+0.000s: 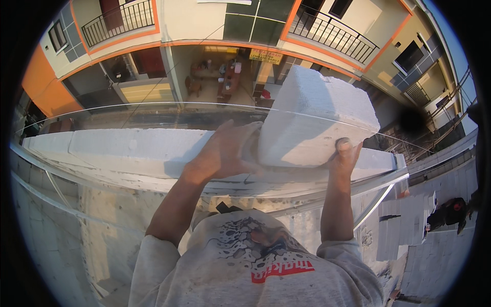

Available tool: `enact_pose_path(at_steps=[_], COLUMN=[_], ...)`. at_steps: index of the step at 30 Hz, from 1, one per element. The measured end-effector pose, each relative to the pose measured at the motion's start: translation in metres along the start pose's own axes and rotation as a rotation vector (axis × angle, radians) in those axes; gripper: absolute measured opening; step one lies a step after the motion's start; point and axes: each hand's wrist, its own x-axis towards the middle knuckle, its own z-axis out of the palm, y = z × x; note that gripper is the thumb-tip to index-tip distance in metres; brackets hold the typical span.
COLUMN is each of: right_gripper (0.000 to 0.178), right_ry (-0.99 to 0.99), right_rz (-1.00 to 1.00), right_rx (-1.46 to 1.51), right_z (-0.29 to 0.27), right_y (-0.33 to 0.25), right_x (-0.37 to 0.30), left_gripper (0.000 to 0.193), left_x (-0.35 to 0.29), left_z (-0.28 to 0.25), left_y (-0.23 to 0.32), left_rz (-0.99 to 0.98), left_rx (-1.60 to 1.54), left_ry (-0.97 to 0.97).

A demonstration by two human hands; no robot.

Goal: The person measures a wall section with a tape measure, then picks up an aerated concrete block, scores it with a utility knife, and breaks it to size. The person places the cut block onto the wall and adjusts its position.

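Note:
A large white lightweight concrete block (312, 117) stands tilted over the top of a low wall of white blocks (128, 146), right of centre. My right hand (345, 153) grips its lower right part, with the thumb pressed on the near face and the fingers mostly hidden. Close by the block's left end is my left hand (227, 151), its thumb and fingers apart in a cupped shape and blurred by motion. Whether it touches the block I cannot tell. The block's underside is hidden, so its contact with the wall is unclear.
A thin pale line (204, 104) runs along the wall and crosses the block. Pale metal bars (381, 204) stand on my side. Stacked grey blocks (404, 225) lie at lower right, near a dark object (452, 212). Beyond the wall rises a building with balconies (332, 38).

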Motion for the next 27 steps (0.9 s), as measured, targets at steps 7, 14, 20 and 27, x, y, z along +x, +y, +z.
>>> enact_pose_path(at_steps=[7, 14, 20, 27], right_gripper=[0.103, 0.102, 0.103, 0.104], right_ry=[0.064, 0.080, 0.085, 0.070], right_rz=[-0.002, -0.020, -0.004, -0.015], right_rx=[0.103, 0.096, 0.114, 0.104], right_z=[0.002, 0.009, 0.011, 0.010], right_y=[0.001, -0.005, -0.005, -0.005], right_x=[0.001, 0.002, 0.001, 0.000], left_gripper=[0.106, 0.100, 0.100, 0.101], left_x=[0.001, 0.002, 0.003, 0.002], left_z=[0.006, 0.003, -0.001, -0.001], left_y=[-0.002, 0.002, 0.004, 0.004], left_rz=[0.033, -0.067, -0.094, -0.067], left_rx=[0.034, 0.010, -0.041, -0.036], left_ry=[0.037, -0.026, -0.061, -0.041])
